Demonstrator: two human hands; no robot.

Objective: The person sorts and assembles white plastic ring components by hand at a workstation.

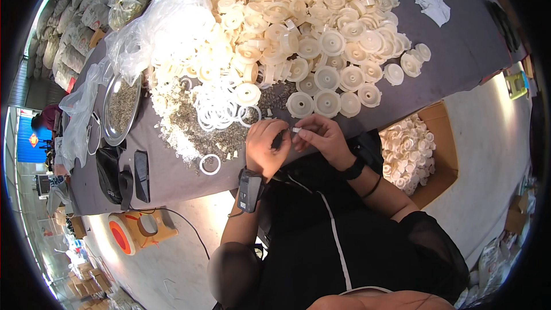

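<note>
At the table's near edge my two hands almost meet. My right hand (326,140) pinches a small white plastic part (296,130) between thumb and forefinger. Close beside it, my left hand (267,148) has its fingers curled together; what they hold, if anything, is too small or hidden. Just beyond the hands lie round cream plastic caps (327,104) in a large heap. White rings (215,107) are piled left of them, and one loose ring (210,165) lies nearer. Small springs (221,136) and tiny cream pieces are scattered around the rings.
A metal tray (121,109) of small parts sits at the left beside plastic bags (166,17). A phone (142,175) and a black pouch (109,175) lie near the left edge. On the floor at right stands a cardboard box (442,149) of cream parts; a stool (140,232) is lower left.
</note>
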